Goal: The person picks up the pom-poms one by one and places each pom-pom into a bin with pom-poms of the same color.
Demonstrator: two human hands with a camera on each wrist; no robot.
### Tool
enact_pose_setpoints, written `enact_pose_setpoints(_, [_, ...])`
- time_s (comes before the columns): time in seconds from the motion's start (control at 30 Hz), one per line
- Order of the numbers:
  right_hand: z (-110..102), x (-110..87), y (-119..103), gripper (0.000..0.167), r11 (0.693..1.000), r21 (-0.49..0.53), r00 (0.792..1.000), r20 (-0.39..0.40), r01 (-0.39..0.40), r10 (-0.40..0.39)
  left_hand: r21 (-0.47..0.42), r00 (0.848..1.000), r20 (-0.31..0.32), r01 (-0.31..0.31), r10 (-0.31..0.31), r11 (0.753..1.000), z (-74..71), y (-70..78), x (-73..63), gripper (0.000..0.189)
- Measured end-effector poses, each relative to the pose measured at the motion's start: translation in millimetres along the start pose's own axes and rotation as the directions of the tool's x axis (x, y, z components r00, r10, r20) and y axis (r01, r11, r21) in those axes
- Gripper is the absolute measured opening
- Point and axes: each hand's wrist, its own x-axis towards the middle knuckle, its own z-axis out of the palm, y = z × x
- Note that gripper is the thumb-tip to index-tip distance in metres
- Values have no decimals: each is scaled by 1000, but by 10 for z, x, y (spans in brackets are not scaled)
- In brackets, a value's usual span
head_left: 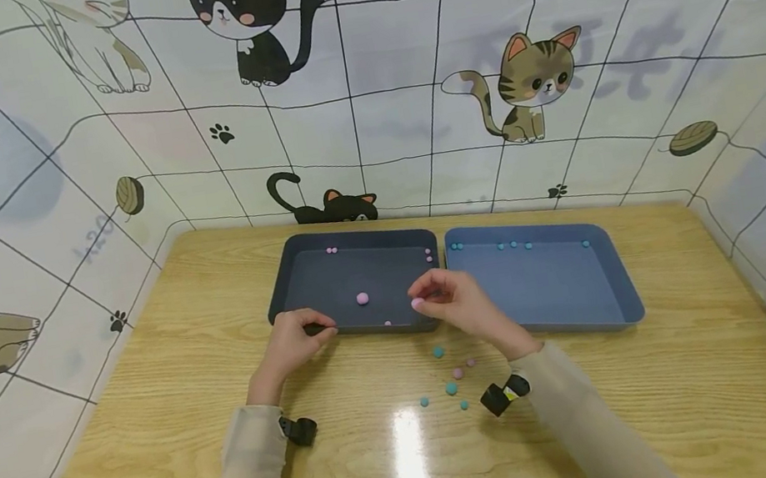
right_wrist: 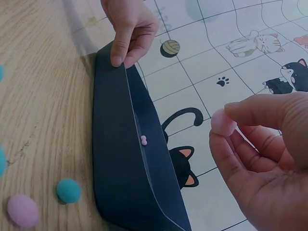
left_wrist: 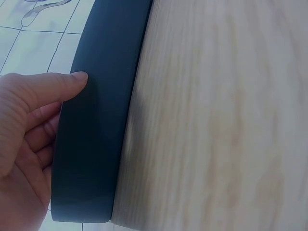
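My right hand (head_left: 456,303) pinches a pink ball (right_wrist: 224,123) between thumb and fingertip, over the right front corner of the dark tray (head_left: 314,284). With thumb outside and fingers inside, my left hand (head_left: 293,340) grips that tray's front wall (left_wrist: 98,120) near its left end. Inside the dark tray lie a larger pink ball (head_left: 363,299) and several small pink ones, at the back, the right side and the front. On the table before the trays, teal balls (head_left: 451,389) and pink balls (head_left: 458,373) lie scattered.
A blue tray (head_left: 558,286) stands just right of the dark one, with several small teal balls (head_left: 514,244) along its back. The wooden table (head_left: 173,392) meets walls covered in cat-print sheeting (head_left: 390,52) behind and at both sides.
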Motion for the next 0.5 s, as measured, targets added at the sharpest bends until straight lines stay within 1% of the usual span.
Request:
enact_pose_setpoints(0.07, [-8,31,-3,15,1000,9,1000,-14,-13,13,1,1000,-3,-2,2,1000,1,1,1,5])
enact_pose_setpoints(0.13, [-11,74,91,16,1000,17,999,-28,-15,15,0,1000,-5,-4,4,1000,4,-2,2,6])
enact_pose_setpoints(0.17, [-14,88,98,15,1000,23,999,-34,-20,20,1,1000,-5,-7,7,1000,4,-2,3,7])
enact_pose_setpoints(0.27, [-24,119,96,17,999,31,998,-46,-40,42,2,1000,-3,-9,9,1000,7,-4,5,10])
enact_pose_setpoints(0.4, [-27,160,89,19,997,36,996,-52,-64,66,6,1000,-1,-3,3,1000,10,-7,7,7])
enact_pose_setpoints(0.5, [-19,203,94,20,997,40,996,-60,-60,62,10,1000,-1,0,0,1000,8,-3,5,6])
